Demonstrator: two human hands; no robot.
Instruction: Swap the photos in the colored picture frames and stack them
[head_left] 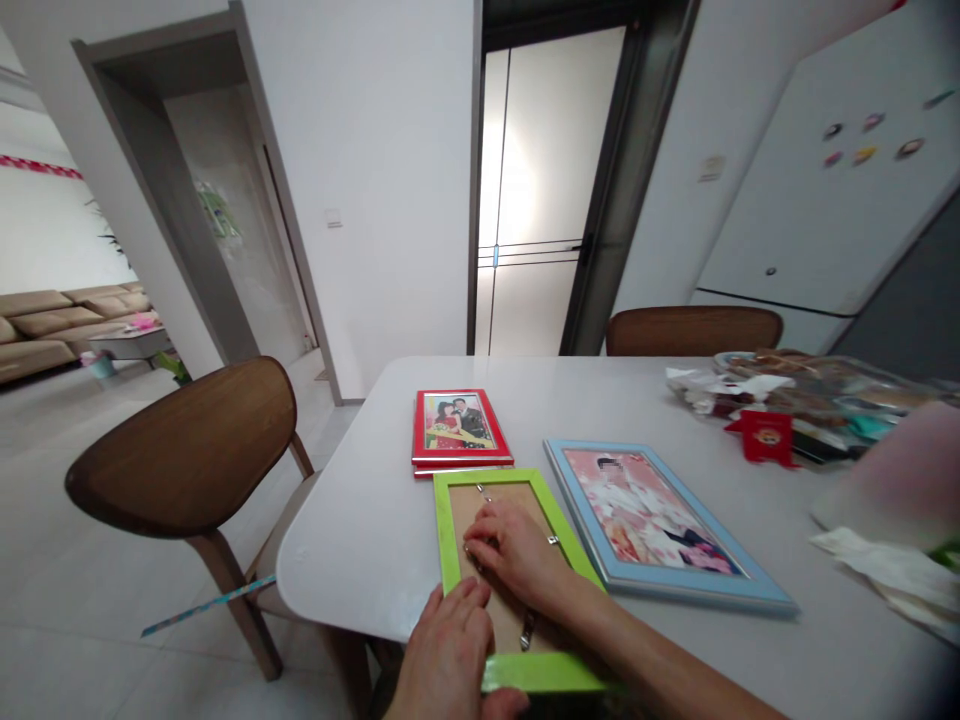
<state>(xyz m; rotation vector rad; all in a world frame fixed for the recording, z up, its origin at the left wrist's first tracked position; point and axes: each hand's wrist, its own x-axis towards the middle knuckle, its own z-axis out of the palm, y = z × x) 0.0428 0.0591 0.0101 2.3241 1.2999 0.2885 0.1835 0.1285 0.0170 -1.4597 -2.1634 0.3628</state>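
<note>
A green picture frame (544,673) lies face down at the table's near edge, its brown backing board (501,598) facing up. My left hand (454,645) grips the frame at its lower left corner, fingers over the left side and thumb at the bottom edge. Over the board, my right hand (517,555) is closed in a pinch at the left inner edge, at a small metal clip mostly hidden by the fingertips. Other metal clips show at the top, on the right side (553,540) and near the bottom (526,630).
Red picture frames (463,462) lie stacked beyond the green one. To the right lies a light blue picture frame (622,575) with a photo. Farther right are a red card-like item (766,438), plastic packaging and white tissue (877,565). Wooden chairs (187,450) stand at the table (360,520).
</note>
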